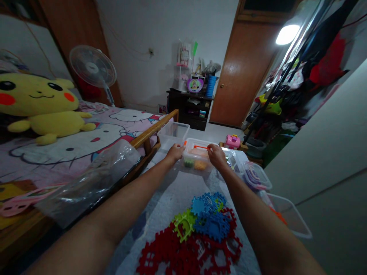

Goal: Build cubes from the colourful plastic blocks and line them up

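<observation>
You held both arms straight ahead. Your left hand [174,152] clasped the clear box [197,159] in its grip, far across the counter [169,202] past the toy tiles [200,229]; your right hand [216,156] pinched its orange handle [200,147].

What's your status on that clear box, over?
Left hand on clear box left edge, right hand at its orange handle. Coloured pieces inside. Toy tiles piled nearer, not blocking.

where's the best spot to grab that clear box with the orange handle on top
Probably its two short ends, coming in from both sides, where the left hand and right hand sit. The clear box is wide, low and loaded, so the thin orange handle looks less steady.
</observation>
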`<state>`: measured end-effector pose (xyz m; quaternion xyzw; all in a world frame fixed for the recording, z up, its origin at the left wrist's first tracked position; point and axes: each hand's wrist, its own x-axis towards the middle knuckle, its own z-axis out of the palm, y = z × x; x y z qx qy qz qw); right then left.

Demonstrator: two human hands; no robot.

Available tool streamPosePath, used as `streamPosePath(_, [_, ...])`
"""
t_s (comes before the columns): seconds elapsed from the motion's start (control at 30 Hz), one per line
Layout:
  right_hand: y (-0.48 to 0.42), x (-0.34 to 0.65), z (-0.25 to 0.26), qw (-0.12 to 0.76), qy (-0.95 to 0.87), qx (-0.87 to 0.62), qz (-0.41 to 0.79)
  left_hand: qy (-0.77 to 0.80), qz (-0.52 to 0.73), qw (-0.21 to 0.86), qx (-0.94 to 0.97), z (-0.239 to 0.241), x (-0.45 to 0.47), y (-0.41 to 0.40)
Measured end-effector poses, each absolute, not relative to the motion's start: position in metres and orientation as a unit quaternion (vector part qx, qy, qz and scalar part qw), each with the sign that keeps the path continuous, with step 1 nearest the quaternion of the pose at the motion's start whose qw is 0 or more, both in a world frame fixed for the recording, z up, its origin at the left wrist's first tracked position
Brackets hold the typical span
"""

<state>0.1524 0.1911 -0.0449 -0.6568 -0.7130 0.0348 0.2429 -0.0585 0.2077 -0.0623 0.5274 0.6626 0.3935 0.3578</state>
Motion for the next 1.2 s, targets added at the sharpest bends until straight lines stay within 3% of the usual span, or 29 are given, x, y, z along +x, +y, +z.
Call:
streamPosePath(0.33, [0.147,0.144,-0.045,0.274,-0.759,-0.586,0.07,0.635,0.404,0.447,0.483,-0.06,-0.082,0.163])
streamPosePath(0.53, [0.122,0.146,-0.047,0.341,-0.746,-0.568,0.063,0.645,0.39,0.388,0.53,-0.065,-0.112,0.127])
streamPosePath(0.73, [0.116,0.142,-0.041,0.195,-0.703,-0.677,0.093,0.658,0.355,0.315,0.585,-0.068,-0.123,0.115])
streamPosePath(0.9, [0.115,0.14,-0.037,0.177,-0.691,-0.685,0.146,0.664,0.361,0.294,0.585,-0.076,-0.12,0.119])
streamPosePath(1.2, [0.119,0.148,-0.05,0.269,-0.645,-0.669,0.252,0.573,0.495,0.414,0.505,-0.087,-0.118,0.11])
